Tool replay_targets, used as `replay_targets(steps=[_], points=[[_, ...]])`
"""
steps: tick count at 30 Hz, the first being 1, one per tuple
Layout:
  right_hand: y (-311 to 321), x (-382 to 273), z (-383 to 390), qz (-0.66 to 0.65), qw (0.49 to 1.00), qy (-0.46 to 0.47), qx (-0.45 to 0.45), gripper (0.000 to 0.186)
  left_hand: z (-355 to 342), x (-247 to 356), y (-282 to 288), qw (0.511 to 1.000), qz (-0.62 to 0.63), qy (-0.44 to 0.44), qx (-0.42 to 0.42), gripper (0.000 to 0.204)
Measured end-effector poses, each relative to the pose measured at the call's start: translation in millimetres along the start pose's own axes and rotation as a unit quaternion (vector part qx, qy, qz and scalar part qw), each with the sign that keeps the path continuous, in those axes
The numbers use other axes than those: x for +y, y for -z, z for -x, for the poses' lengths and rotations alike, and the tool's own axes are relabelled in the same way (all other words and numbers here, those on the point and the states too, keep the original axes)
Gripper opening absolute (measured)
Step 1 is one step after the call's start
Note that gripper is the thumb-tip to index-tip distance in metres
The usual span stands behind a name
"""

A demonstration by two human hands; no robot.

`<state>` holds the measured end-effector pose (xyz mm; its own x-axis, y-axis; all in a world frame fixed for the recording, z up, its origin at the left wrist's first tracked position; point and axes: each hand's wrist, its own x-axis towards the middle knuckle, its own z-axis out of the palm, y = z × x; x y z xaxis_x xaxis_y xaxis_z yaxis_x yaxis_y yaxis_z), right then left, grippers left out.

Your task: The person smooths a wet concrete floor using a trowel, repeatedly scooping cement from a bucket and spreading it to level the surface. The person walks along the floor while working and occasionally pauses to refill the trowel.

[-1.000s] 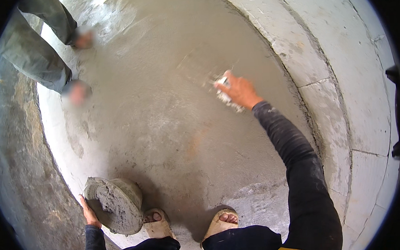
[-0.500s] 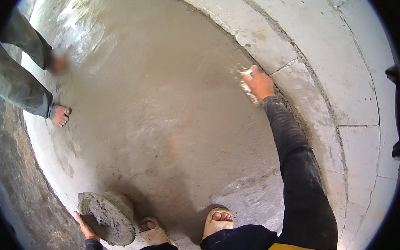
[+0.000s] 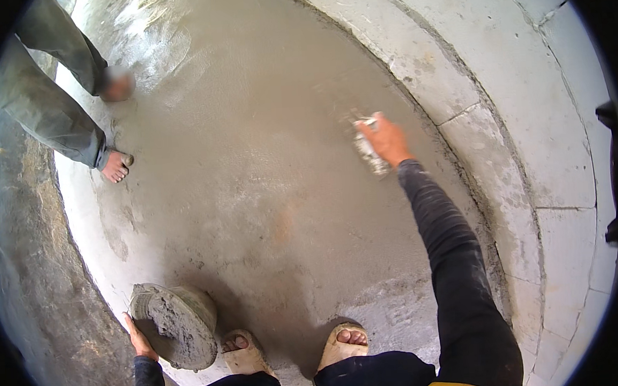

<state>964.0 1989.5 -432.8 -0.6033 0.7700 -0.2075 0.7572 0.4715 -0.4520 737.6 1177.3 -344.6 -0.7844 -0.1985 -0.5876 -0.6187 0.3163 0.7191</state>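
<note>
At the lower left, my left hand (image 3: 141, 338) grips the outer side of a bucket (image 3: 204, 307), tilted so its mouth faces me. Wet grey mortar (image 3: 179, 322) coats the rim and inside, and part of my fingers is hidden. My right arm reaches forward, and my right hand (image 3: 389, 144) is closed around a mortar-caked plastering trowel (image 3: 367, 148). The trowel rests on the smooth wet cement (image 3: 291, 117); its blade is smeared by motion.
My sandalled feet (image 3: 345, 341) stand at the near edge of the cement. Another person's trouser legs (image 3: 61, 129) and bare foot (image 3: 116, 166) are at upper left. A pale block wall (image 3: 449, 60) curves along the right. Rough, darker ground (image 3: 39, 242) borders the left.
My right hand has drawn the trowel left and slightly nearer, away from the wall. The whole view has shifted a little; my left hand stays on the bucket.
</note>
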Motion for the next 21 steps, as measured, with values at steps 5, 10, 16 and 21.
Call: replay_targets(steps=[5,10,16,21], points=[[-41,-75,74,0.041,0.973,0.130,-0.184,0.074,4,2,-4,1.000,-0.003,0.012,-0.023,0.097],[-62,-110,185,0.060,0.919,0.285,-0.267,0.059,12,4,-8,0.999,0.007,-0.014,-0.048,0.097],[-39,-94,128,-0.011,0.991,0.123,-0.056,0.060,24,11,-20,0.998,-0.006,-0.030,-0.058,0.084],[-60,-136,33,-0.093,0.994,0.056,0.012,0.069,30,20,-30,0.999,-0.015,-0.042,-0.012,0.085]])
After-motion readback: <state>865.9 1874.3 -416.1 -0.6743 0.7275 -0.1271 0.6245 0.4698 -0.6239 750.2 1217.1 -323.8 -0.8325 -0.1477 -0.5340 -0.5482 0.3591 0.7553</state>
